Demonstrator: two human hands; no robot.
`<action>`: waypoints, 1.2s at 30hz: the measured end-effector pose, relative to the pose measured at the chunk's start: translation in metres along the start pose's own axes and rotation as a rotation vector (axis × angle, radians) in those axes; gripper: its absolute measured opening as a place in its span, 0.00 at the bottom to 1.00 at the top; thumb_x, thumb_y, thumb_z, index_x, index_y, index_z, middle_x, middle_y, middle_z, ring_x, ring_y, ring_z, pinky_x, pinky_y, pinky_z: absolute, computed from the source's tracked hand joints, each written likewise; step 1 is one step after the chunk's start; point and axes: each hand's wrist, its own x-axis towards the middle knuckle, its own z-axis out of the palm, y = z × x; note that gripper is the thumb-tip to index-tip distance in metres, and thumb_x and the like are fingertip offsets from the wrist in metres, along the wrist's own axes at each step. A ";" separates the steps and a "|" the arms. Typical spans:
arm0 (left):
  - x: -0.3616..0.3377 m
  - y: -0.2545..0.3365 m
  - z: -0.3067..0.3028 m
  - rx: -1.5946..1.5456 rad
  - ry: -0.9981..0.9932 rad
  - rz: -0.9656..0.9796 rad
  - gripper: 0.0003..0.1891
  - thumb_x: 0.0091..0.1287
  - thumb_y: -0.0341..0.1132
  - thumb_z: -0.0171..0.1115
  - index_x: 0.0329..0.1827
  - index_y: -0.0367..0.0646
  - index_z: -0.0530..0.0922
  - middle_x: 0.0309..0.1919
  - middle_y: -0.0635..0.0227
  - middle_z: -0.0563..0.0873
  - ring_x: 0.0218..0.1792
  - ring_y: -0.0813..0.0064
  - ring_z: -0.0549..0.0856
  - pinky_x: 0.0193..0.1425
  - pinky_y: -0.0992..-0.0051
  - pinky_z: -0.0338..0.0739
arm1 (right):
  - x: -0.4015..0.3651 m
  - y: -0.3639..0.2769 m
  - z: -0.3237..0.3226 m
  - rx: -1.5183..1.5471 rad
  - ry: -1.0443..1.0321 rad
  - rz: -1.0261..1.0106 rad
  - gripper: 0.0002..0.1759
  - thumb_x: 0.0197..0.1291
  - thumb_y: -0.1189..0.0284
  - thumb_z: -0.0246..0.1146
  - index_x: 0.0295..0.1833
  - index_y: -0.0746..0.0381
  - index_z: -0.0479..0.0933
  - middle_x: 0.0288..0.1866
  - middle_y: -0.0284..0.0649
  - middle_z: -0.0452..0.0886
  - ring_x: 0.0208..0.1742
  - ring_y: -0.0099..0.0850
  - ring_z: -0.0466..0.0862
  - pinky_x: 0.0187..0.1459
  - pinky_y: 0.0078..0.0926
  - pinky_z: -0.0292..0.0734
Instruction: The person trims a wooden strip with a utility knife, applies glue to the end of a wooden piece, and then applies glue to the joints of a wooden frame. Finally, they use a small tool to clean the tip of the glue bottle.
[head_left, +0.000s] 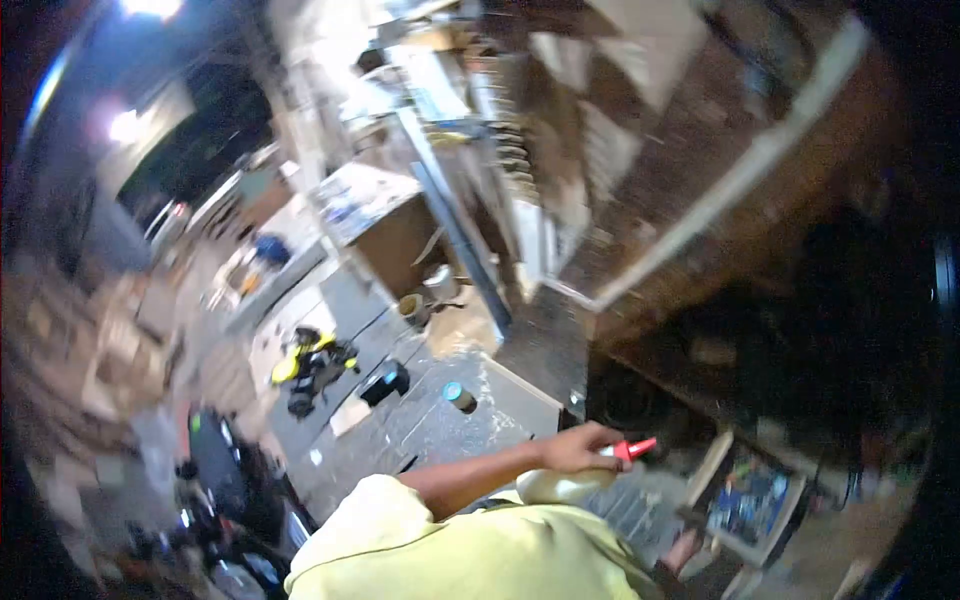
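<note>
My left hand (580,450) reaches across my body to the right, its fingers closed around a small white bottle with a red pointed cap (637,449). Low on the right, my right hand (684,551) is at the near corner of a wooden drawer (708,468); blur hides how its fingers are set. Small mixed items (748,500), too smeared to name, fill the drawer. To the left of my forearm, a can with a blue top (459,396) stands on the grey workbench (425,420).
Yellow-and-black power tools (310,368) and a black boxy object (385,381) lie on the bench. Behind them are a white cup (440,284), a box (385,225) and a long metal bar (455,235). A motorcycle (225,460) stands at the left. A pale-edged brown panel (700,230) slants across the upper right.
</note>
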 end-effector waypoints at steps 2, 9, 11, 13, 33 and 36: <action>-0.016 0.002 -0.013 -0.016 0.100 -0.035 0.18 0.68 0.48 0.66 0.48 0.41 0.82 0.37 0.67 0.86 0.41 0.79 0.80 0.48 0.70 0.74 | 0.054 0.054 -0.014 0.097 -0.025 0.041 0.22 0.63 0.59 0.63 0.52 0.66 0.79 0.49 0.40 0.84 0.52 0.32 0.80 0.55 0.32 0.73; -0.044 -0.004 -0.030 -0.133 0.235 -0.096 0.19 0.70 0.52 0.65 0.43 0.41 0.81 0.33 0.72 0.83 0.39 0.81 0.78 0.45 0.72 0.74 | 0.147 0.033 0.006 0.080 -0.062 -0.020 0.24 0.60 0.59 0.66 0.55 0.65 0.76 0.55 0.42 0.81 0.55 0.35 0.79 0.59 0.38 0.72; -0.054 -0.008 -0.034 -0.110 0.241 -0.112 0.19 0.70 0.51 0.65 0.42 0.41 0.81 0.32 0.71 0.83 0.38 0.81 0.78 0.44 0.72 0.74 | 0.200 0.045 0.002 0.135 -0.107 0.028 0.34 0.57 0.61 0.66 0.67 0.63 0.67 0.63 0.44 0.74 0.60 0.38 0.76 0.64 0.44 0.69; -0.066 -0.012 -0.037 -0.134 0.267 -0.122 0.19 0.70 0.51 0.65 0.42 0.41 0.81 0.32 0.71 0.83 0.38 0.81 0.78 0.44 0.72 0.74 | 0.259 0.058 0.003 0.135 -0.103 0.021 0.46 0.56 0.63 0.66 0.79 0.60 0.55 0.72 0.46 0.65 0.65 0.41 0.73 0.68 0.50 0.66; -0.425 -0.205 -0.303 -0.307 0.978 -0.361 0.25 0.66 0.57 0.65 0.50 0.42 0.83 0.36 0.64 0.87 0.39 0.72 0.84 0.46 0.69 0.77 | -0.009 0.219 0.362 -1.600 -1.549 -0.643 0.09 0.51 0.72 0.67 0.35 0.65 0.78 0.35 0.51 0.81 0.41 0.49 0.81 0.42 0.39 0.79; -0.482 -0.216 -0.363 -0.335 1.055 -0.442 0.23 0.66 0.56 0.65 0.47 0.42 0.83 0.33 0.68 0.86 0.37 0.76 0.84 0.44 0.71 0.78 | -0.049 0.242 0.430 -1.609 -1.604 -0.684 0.09 0.51 0.71 0.67 0.35 0.65 0.78 0.35 0.51 0.81 0.41 0.49 0.82 0.41 0.39 0.79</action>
